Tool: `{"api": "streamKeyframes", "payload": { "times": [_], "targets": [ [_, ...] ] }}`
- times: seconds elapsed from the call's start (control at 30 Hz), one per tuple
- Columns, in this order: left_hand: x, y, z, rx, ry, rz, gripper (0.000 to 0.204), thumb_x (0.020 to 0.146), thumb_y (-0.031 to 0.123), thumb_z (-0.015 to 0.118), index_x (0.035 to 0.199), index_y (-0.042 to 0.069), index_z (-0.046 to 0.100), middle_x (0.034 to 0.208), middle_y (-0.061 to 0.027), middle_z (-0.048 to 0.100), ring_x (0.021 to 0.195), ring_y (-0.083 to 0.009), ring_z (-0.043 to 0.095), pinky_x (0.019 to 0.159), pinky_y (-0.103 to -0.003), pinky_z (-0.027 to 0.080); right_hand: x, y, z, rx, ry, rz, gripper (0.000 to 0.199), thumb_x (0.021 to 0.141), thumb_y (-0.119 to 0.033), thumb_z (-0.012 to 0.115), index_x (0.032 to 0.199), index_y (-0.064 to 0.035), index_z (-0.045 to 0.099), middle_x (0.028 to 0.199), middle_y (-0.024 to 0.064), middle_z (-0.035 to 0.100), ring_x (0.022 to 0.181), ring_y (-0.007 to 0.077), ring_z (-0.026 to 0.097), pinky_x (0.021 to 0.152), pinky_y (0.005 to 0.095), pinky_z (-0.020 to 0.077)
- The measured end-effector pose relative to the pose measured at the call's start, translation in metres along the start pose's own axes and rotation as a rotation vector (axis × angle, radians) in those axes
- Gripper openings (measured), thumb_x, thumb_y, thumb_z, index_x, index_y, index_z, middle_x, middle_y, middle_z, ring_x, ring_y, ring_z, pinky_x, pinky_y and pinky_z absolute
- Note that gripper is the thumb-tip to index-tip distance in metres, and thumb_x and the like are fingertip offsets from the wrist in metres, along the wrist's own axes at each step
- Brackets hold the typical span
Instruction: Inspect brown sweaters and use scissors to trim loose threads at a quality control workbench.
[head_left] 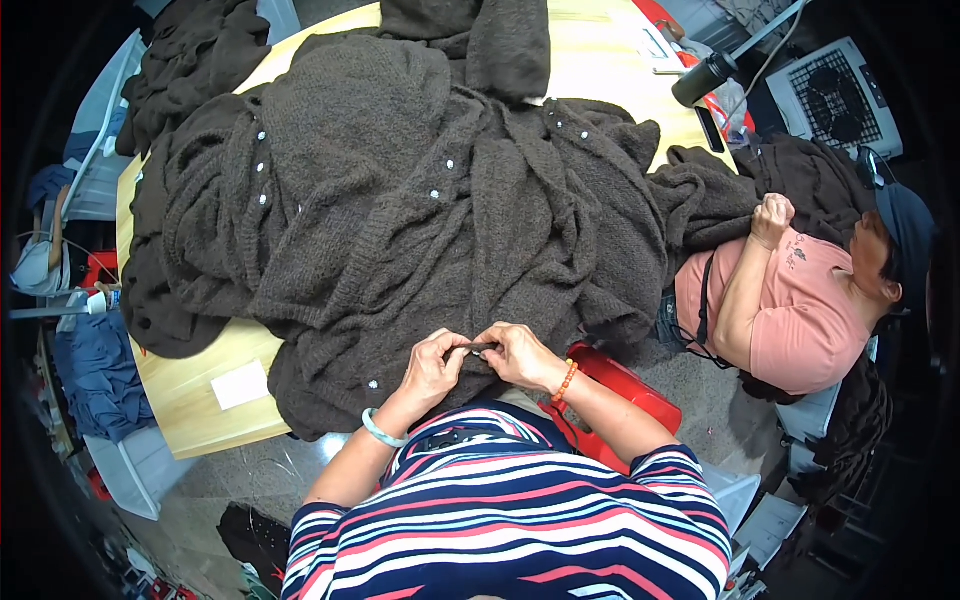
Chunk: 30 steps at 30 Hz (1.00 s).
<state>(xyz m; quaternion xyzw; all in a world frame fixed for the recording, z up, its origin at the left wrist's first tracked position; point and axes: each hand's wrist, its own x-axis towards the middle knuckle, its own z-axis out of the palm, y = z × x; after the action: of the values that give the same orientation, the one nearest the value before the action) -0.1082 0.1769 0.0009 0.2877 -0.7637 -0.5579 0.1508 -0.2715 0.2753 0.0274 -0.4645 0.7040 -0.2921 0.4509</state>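
Observation:
A heap of dark brown knit garments (370, 230) spreads across the table, with several small whitish buttons (435, 195) dotted over it. At its near edge my left hand (432, 365) is closed, thumb and fingers pinching a narrow fold of the knit. Close beside it, my right hand (518, 355) pinches the same fold from the other side. Fingertips of both hands almost meet. Whatever small thing may lie between them is too small to make out. One whitish button (373, 384) shows on the cloth to the left of my left hand.
Bare pale wood table (200, 405) shows at the near left, with a white paper (240, 386) on it. A co-worker in pink (790, 300) sits at the right, holding brown knit. At the far right are a black cylinder (705, 80) and a phone (709, 130). A red stool (625, 400) stands below.

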Motion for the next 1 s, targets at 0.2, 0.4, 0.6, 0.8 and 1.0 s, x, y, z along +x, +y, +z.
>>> {"api": "streamKeyframes", "payload": {
  "times": [0.2,0.4,0.6,0.8,1.0],
  "targets": [
    [0.001,-0.006,0.003,-0.004,-0.016,0.027,0.011,0.08,-0.002,0.06,0.09,-0.003,0.065,0.079,-0.0129,0.062,0.069,-0.022,0.061,0.061,-0.031,0.047,0.001,0.01,0.0,-0.043,0.011,-0.064,0.02,0.078,0.001,0.062,0.097,0.0039,0.068,0.09,0.0223,0.064,0.085,0.0363,0.065,0.076,0.04,0.0517],
    [0.006,-0.006,-0.001,-0.017,-0.087,0.09,0.009,0.081,0.0,0.061,0.088,-0.002,0.065,0.078,-0.0147,0.062,0.069,-0.0273,0.062,0.063,-0.034,0.048,0.002,0.01,-0.005,-0.026,-0.021,-0.06,0.019,0.076,0.0,0.063,0.093,0.0036,0.07,0.086,0.0213,0.066,0.083,0.0348,0.066,0.076,0.0381,0.0519],
    [0.009,-0.003,-0.012,-0.12,-0.202,0.035,0.011,0.08,0.001,0.059,0.088,-0.004,0.065,0.077,-0.0134,0.062,0.07,-0.0231,0.061,0.064,-0.032,0.047,0.001,0.013,-0.009,0.068,-0.081,-0.007,0.018,0.074,-0.002,0.063,0.088,0.004,0.071,0.078,0.017,0.068,0.071,0.0242,0.068,0.067,0.0323,0.0528],
    [0.018,-0.004,-0.027,-0.35,-0.426,-0.077,0.009,0.084,0.003,0.062,0.09,-0.004,0.063,0.085,-0.0046,0.061,0.08,-0.0109,0.057,0.072,-0.024,0.044,0.005,0.006,-0.024,0.257,-0.241,0.02,0.015,0.075,-0.003,0.066,0.087,0.0041,0.071,0.073,0.009,0.067,0.064,0.0123,0.065,0.06,0.0262,0.0515],
    [0.016,-0.004,-0.03,-0.372,-0.467,-0.117,0.009,0.086,0.006,0.063,0.09,-0.003,0.063,0.087,-0.004,0.061,0.081,-0.0104,0.056,0.072,-0.025,0.045,0.011,-0.009,-0.037,0.15,-0.316,-0.065,0.012,0.076,0.001,0.066,0.088,0.004,0.07,0.075,0.006,0.063,0.069,0.0106,0.062,0.06,0.0246,0.0482]
  ]
}}
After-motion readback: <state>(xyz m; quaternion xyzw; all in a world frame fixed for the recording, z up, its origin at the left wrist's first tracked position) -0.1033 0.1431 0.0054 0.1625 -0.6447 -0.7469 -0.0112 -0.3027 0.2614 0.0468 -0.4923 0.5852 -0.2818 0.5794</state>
